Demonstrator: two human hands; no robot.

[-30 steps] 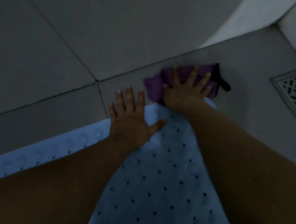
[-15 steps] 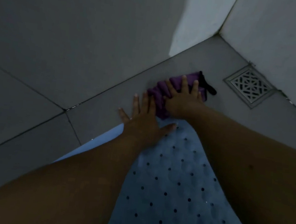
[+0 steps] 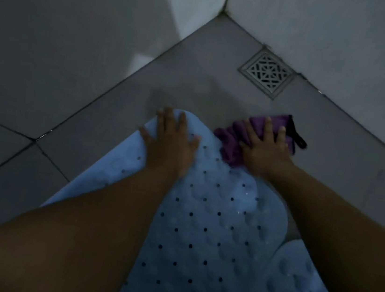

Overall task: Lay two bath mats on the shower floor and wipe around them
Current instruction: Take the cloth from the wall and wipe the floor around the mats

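On grey floor tiles [image 3: 106,120], the left hand [image 3: 171,143] presses flat, fingers spread, on a pale blue perforated rubber mat [image 3: 211,234]; the right hand [image 3: 263,149] flattens a crumpled purple cloth [image 3: 232,139], partly hidden. A second mat [image 3: 296,282] is cut off.

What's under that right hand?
The right hand lies flat on a purple cloth on the floor, beside the blue mat. The tile beneath the cloth is hidden.

Dim, bluish low light; brighter patch on far wall [image 3: 200,4]; soft, grainy focus; forearms in shadow.
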